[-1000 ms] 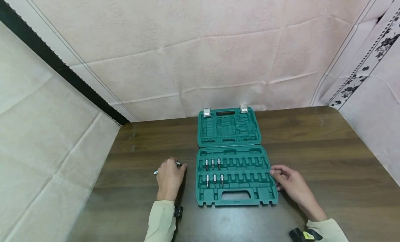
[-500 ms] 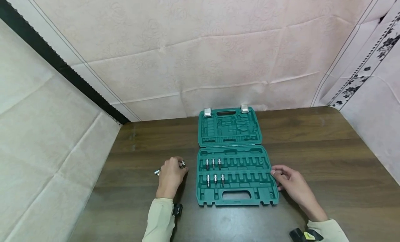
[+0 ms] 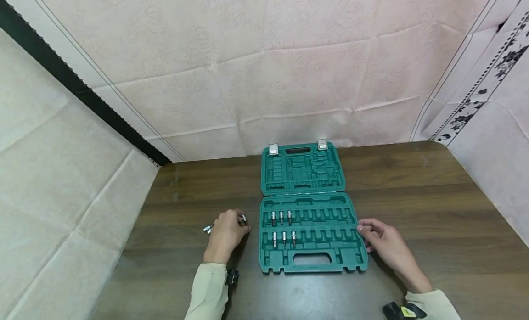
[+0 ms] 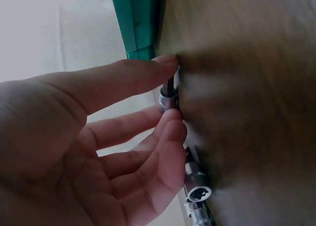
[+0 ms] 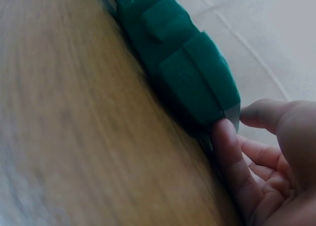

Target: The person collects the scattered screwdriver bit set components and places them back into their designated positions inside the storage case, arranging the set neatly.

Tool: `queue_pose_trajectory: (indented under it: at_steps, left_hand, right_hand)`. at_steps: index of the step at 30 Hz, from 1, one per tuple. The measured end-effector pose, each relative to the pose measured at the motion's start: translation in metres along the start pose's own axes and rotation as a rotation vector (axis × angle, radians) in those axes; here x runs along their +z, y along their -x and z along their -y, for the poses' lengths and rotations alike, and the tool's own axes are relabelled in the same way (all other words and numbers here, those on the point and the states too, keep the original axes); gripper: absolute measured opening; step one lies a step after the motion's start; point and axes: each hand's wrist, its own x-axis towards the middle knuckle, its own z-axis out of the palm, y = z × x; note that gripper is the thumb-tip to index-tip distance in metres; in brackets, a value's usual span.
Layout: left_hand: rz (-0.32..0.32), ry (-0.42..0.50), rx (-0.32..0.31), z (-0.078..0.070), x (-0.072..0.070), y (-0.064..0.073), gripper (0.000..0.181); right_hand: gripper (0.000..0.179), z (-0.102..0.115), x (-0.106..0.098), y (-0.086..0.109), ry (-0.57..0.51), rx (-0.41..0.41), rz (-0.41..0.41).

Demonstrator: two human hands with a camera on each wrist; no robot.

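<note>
My left hand is left of the green socket case, low over the table. Between its thumb and fingers it pinches a bit socket, silver with a dark bit, seen at the fingertips in the left wrist view. More bit sockets lie on the table beside those fingers, partly hidden by them. On the other side, my right hand grips the right edge of the case, thumb on top and a finger against its side in the right wrist view. Several bit sockets stand in two rows at the left of the case.
The case lies open, its lid with two metal latches folded back towards the pale cloth wall. Moulded slots fill the tray to the right of the rows. Brown wooden table surrounds the case.
My left hand has shifted slightly to the right, its wrist swinging left, and the bit socket in its fingers shows more. The right hand and the case stay in place.
</note>
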Motion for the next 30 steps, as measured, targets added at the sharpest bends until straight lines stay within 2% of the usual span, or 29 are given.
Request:
queue_pose_trajectory:
  at_steps: [4, 10, 13, 23, 26, 30]
  left_hand:
    - [0.019, -0.016, 0.041, 0.002, 0.0, -0.001, 0.034]
    - [0.017, -0.083, 0.172, 0.007, 0.0, -0.001, 0.033]
    - [0.006, -0.112, 0.216, 0.009, 0.0, -0.001, 0.033]
    - [-0.038, -0.09, 0.291, 0.004, 0.003, -0.004, 0.032]
    - [-0.05, -0.055, 0.31, 0.0, 0.003, -0.004, 0.035]
    - [-0.068, 0.009, 0.302, -0.006, 0.004, -0.006, 0.039]
  right_hand:
    - [0.044, 0.0, 0.0, 0.0, -0.003, 0.002, 0.001]
    - [0.045, 0.0, 0.0, 0.0, 0.004, 0.008, 0.001]
    - [0.045, -0.001, 0.0, 0.0, 0.003, 0.006, 0.0]
    - [0.046, -0.003, 0.001, -0.001, -0.015, 0.014, 0.0]
    - [0.047, -0.002, 0.001, -0.001, -0.009, 0.016, -0.002]
    - [0.045, -0.001, 0.001, 0.0, -0.011, 0.016, -0.006]
